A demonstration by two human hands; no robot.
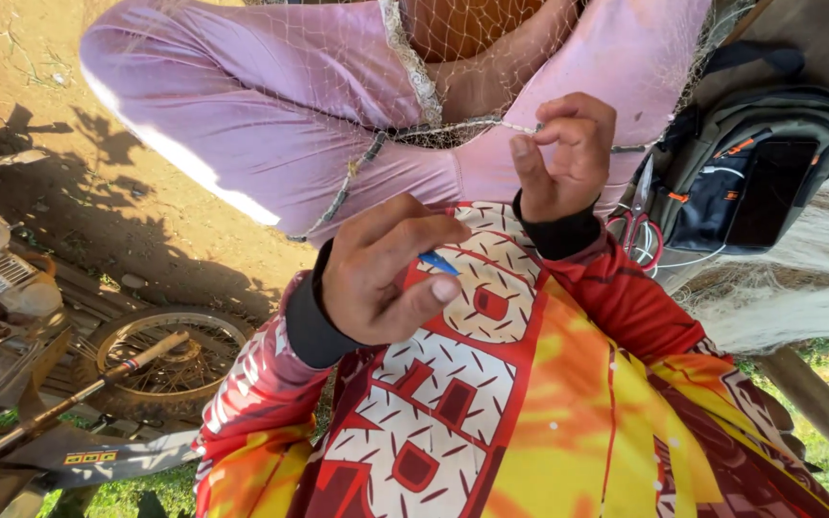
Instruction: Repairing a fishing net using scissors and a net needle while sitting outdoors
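L hand (pixel 386 278) is clenched around a small blue netting tool (pixel 438 261); only the blue tip shows, poking out between thumb and index finger, rest hidden in the fist. R hand (pixel 568 153) is pinched shut on the net's edge cord (pixel 462 126), thumb + index finger meeting right on the line, other fingers curled.

Fishing net (pixel 338 77) drapes over the pink-trousered knees (pixel 271 144), fine mesh, w/ the cord running L-to-R across the lap and into the R pinch.

Position rel. to grips:
- cord: inside the R pinch, up and to the right of the blue tip, apart from it
- blue tip: below and left of the R hand, pointing toward it, not touching the mesh as far as I can tell
- mesh: behind/above both hands

Judgement on doing this step well: keep the R pinch tight so the cord stays taut, bring the tip up to the cord just beside the pinch, not far along it, so the mesh can't sag. Short, controlled wrist moves; fine mesh snags easily.

Nearby: red-handled scissors (pixel 637 235) just right of the R wrist, backpack (pixel 760 163) beyond them. Motorbike wheel (pixel 170 360) well below-left of the L hand.
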